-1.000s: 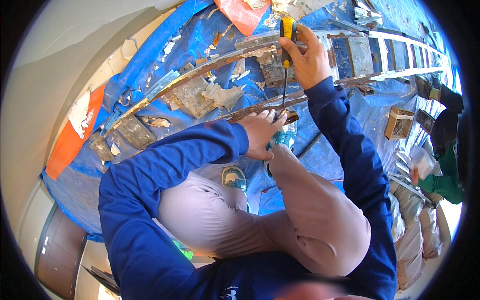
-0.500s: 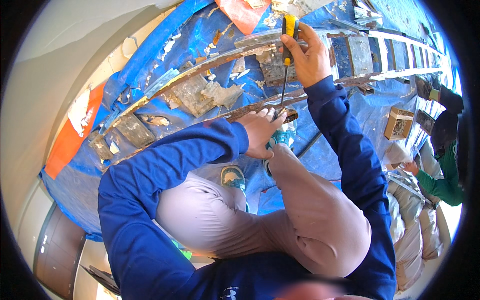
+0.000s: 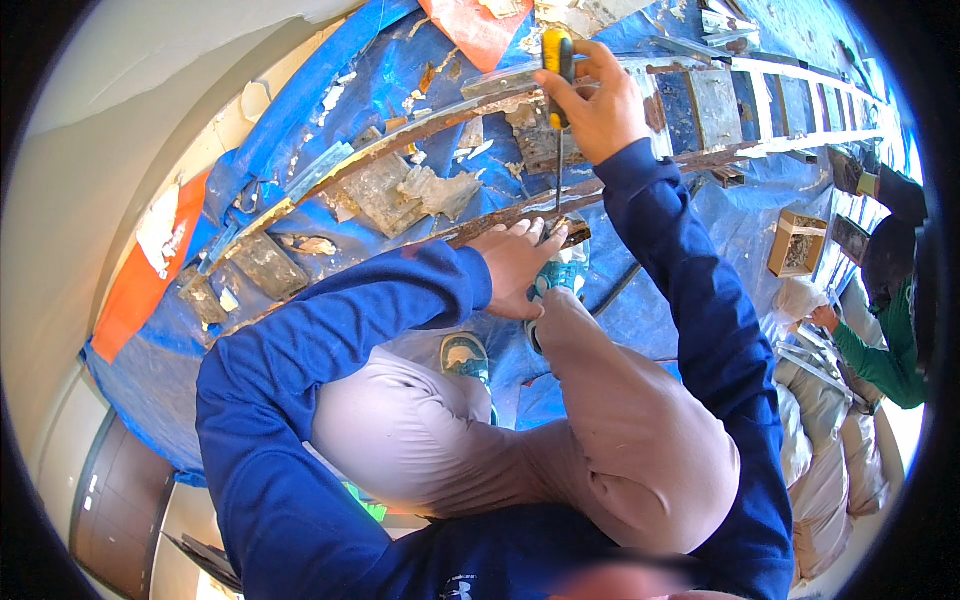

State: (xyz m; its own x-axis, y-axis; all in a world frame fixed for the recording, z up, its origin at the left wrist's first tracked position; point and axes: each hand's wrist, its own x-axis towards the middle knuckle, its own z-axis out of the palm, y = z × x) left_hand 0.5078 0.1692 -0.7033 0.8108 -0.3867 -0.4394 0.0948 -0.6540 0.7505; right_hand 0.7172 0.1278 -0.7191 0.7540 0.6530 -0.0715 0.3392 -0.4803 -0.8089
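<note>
My right hand (image 3: 612, 108) is raised and closed round the yellow and black handle of a screwdriver (image 3: 557, 70). Its thin shaft points straight down, and the tip meets a rusty brown piece (image 3: 574, 234) by my left fingertips. My left hand (image 3: 514, 268) grips that piece, fingers over its top and thumb on the near side; most of it is hidden beneath the hand. Just behind lies the near rail of a long ladder-like frame (image 3: 470, 228), worn and flaking. My shoe (image 3: 566, 275) is right below the piece.
A crumpled blue tarp (image 3: 640, 300) covers the floor, strewn with broken boards (image 3: 380, 205) and flakes. An orange sheet (image 3: 150, 270) lies at the left, by the wall. On the right are a small wooden box (image 3: 797, 245), filled sacks (image 3: 820, 440) and another person's green sleeve (image 3: 880, 365).
My right hand and the screwdriver handle have shifted slightly left, so the shaft stands more upright. My left hand stays on the brown piece.
</note>
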